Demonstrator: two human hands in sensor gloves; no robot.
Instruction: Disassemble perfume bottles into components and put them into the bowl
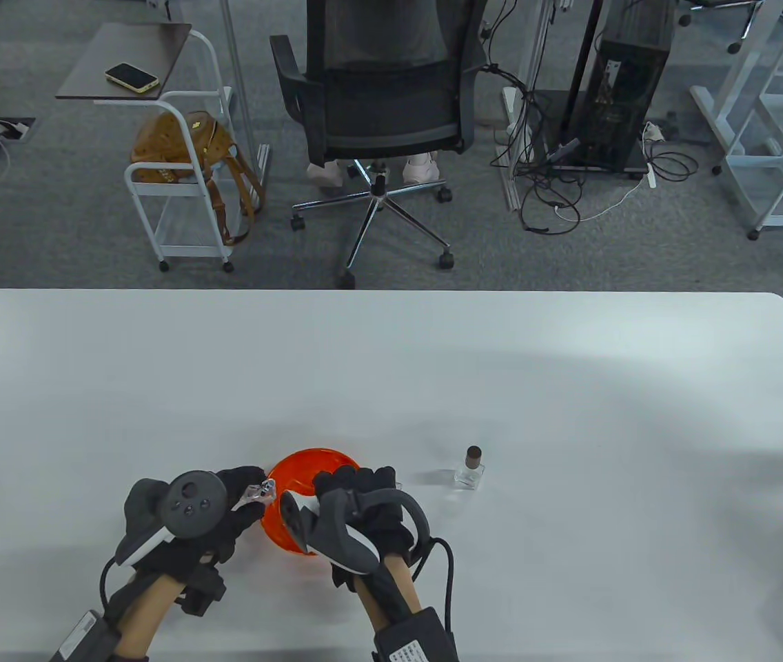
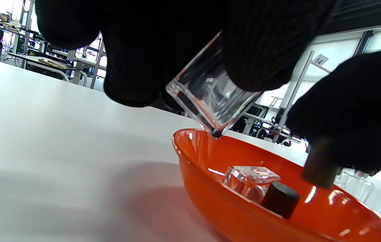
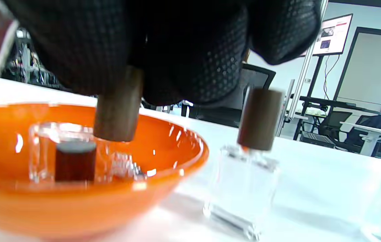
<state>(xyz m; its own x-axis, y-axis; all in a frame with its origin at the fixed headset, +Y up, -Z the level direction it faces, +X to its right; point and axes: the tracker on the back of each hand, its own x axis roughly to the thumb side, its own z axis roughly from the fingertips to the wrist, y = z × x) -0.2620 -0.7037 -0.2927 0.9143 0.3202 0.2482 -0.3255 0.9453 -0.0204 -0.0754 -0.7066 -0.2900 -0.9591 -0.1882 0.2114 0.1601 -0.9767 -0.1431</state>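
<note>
An orange bowl (image 1: 309,463) (image 2: 210,201) (image 3: 163,188) sits near the table's front edge; inside lie a clear glass bottle (image 2: 249,178) (image 3: 42,151) and a dark cap (image 2: 280,199) (image 3: 75,161). My left hand (image 1: 243,493) grips a clear square bottle body (image 1: 260,492) (image 2: 210,92), tilted over the bowl's left rim. My right hand (image 1: 353,486) pinches a brown cylindrical cap (image 3: 118,111) (image 2: 319,164) above the bowl. An assembled perfume bottle (image 1: 470,470) (image 3: 247,178) with a brown cap stands upright on the table, right of the bowl.
The white table (image 1: 571,386) stretches far to the back and to both sides. Beyond its far edge stand an office chair (image 1: 378,103), a white cart (image 1: 178,186) with a brown bag, and a computer tower with cables (image 1: 622,89).
</note>
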